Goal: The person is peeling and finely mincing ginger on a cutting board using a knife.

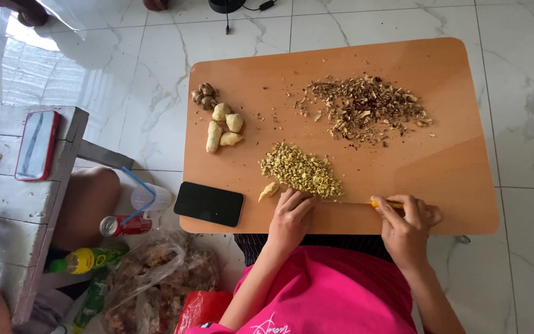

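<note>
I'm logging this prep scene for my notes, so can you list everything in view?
Low table: one, orange-brown, centre.
Chopped pile: one, yellow, by the left hand.
Peel scraps: one heap, brown, table's far side.
Peeled pieces: about four, pale yellow, table's left part.
Unpeeled knobs: a few, brown, above them.
Black phone: one, table's near-left corner.
Red-cased phone: one, grey bench at left.
Can: one, red, floor.
Bottle: one, yellow-green, floor.
Knife: one, yellow handle, right hand.
Left hand: on the pile's edge.
Right hand: gripping the knife.
</note>
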